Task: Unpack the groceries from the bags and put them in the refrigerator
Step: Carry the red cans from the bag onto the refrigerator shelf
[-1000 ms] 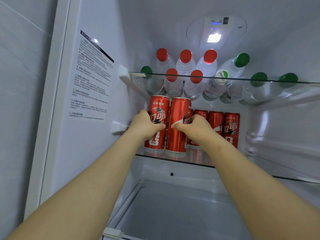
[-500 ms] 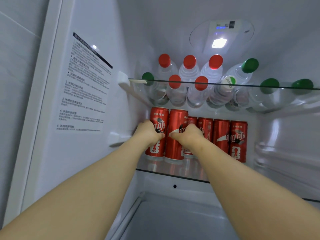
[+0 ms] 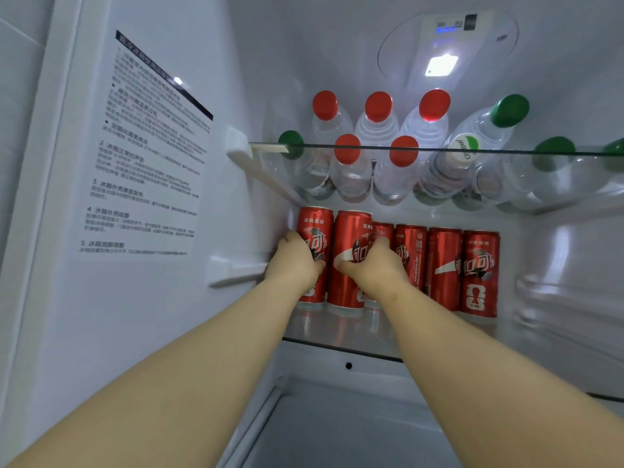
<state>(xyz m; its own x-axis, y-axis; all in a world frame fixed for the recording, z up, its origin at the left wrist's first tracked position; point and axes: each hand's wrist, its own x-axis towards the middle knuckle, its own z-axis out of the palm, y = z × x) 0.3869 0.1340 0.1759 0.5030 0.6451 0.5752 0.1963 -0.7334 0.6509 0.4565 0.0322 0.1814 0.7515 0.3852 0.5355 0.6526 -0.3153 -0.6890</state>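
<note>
On the middle glass shelf [image 3: 337, 336] of the refrigerator [image 3: 337, 45], far left:

- Your left hand [image 3: 295, 261] is curled round the leftmost can [image 3: 315, 224].
- Your right hand [image 3: 374, 268] is wrapped round the second can [image 3: 349, 238], just beside the first.
- Both cans are upright. Their bases look to be down on the glass, though your wrists hide part of each.
- Four more cans [image 3: 479, 265] stand in a row to the right, the nearest half hidden behind your right hand.
- Water bottles [image 3: 378, 130] crowd the upper shelf [image 3: 472, 151] overhead.

Step in hand, as I read it: seating this pair in line with the row.

- Slide, don't lift. The upper shelf sits close above the can tops.
- Ease the leftmost can toward the side wall [image 3: 250, 211] without knocking it, then bring the second up against it.
- Mind your right knuckles. They are close to the hidden can, and tall slim cans tip easily, so one nudge could carry down the row.
- Let go one hand at a time, opening the fingers and drawing straight back toward you.
</note>
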